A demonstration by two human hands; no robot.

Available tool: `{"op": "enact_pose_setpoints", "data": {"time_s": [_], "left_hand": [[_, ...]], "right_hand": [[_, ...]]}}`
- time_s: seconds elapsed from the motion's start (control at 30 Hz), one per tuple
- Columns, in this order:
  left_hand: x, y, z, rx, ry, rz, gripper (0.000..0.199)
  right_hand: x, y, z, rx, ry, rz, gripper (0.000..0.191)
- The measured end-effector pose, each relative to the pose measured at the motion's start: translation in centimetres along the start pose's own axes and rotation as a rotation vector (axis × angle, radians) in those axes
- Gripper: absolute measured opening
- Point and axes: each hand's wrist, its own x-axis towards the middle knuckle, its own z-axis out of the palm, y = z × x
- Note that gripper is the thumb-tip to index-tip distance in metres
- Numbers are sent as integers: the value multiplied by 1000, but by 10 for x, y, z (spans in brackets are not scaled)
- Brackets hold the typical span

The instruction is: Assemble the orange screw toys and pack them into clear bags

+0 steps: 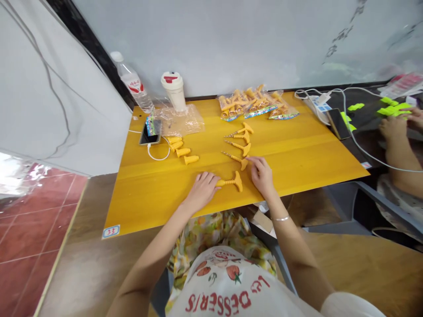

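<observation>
My left hand (205, 188) is closed on the capped end of an orange T-handled corkscrew (234, 181), which lies level near the table's front edge. Its metal spiral is not visible. My right hand (261, 172) has its fingertips at the handle of another corkscrew (243, 162), whose bare spiral points left. Just beyond lie several more corkscrews (246, 149) with bare spirals and orange handles to the right. Several loose orange caps (191, 159) rest in a slanting row to the left of them.
Plastic bags of orange parts (251, 102) lie at the table's (145, 193) back. A bottle (135, 86), white cup (175, 91), clear bag (185, 121) and cabled phone (150, 133) are at back left. At right are a tablet (339, 124), cables and another person's hands (395, 125).
</observation>
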Motion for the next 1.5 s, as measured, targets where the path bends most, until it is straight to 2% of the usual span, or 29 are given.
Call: {"op": "enact_pose_setpoints", "data": {"time_s": [0.07, 0.2, 0.27, 0.37, 0.43, 0.5, 0.6, 0.7, 0.77, 0.83, 0.93, 1.07, 1.17, 1.23, 1.37, 1.43, 1.5], "left_hand": [[-3, 5, -2, -20, 6, 8, 29], [-10, 10, -11, -86, 19, 34, 29], [-14, 12, -14, -172, -3, 31, 29], [-20, 14, -17, -359, -33, -8, 29], [-24, 15, -20, -476, -47, -57, 28], [-26, 14, -21, -595, -64, -134, 27], [-27, 7, -22, -798, -80, -342, 32], [-24, -8, -23, -913, 74, -659, 38], [-22, -18, -24, -839, 181, -716, 37], [-18, -25, -25, -639, 216, -590, 30], [-13, -29, -24, -238, 206, -398, 22], [-10, -29, -18, 104, 140, -373, 27], [-11, -30, -17, 194, 142, -419, 30], [-11, -30, -17, 212, 172, -446, 34], [-9, -33, -16, 210, 181, -362, 50], [-7, -37, -15, 231, 154, -322, 47], [-6, -41, -13, 261, 141, -342, 43]], "right_hand": [[-12, -16, -3, 124, -3, 151, 32], [-35, -45, -8, 522, -291, 468, 49], [-40, -52, -9, 647, -367, 524, 51], [-43, -58, -11, 749, -373, 535, 50], [-44, -62, -14, 780, -375, 498, 50], [-45, -68, -19, 700, -371, 397, 42], [-46, -75, -30, 426, -340, 60, 17], [-46, -72, -40, 152, -237, -261, 24], [-45, -64, -40, 36, -157, -307, 28], [-45, -52, -33, -16, -116, -286, 29], [-47, -37, -16, -43, -127, -258, 29], [-52, -28, 2, -81, -162, -224, 25], [-51, -29, 3, -99, -193, -195, 21], [-50, -30, 1, -115, -224, -195, 25], [-47, -32, 0, -195, -252, -191, 30], [-47, -33, 2, -223, -249, -170, 28], [-46, -34, 4, -248, -244, -145, 28]]}}
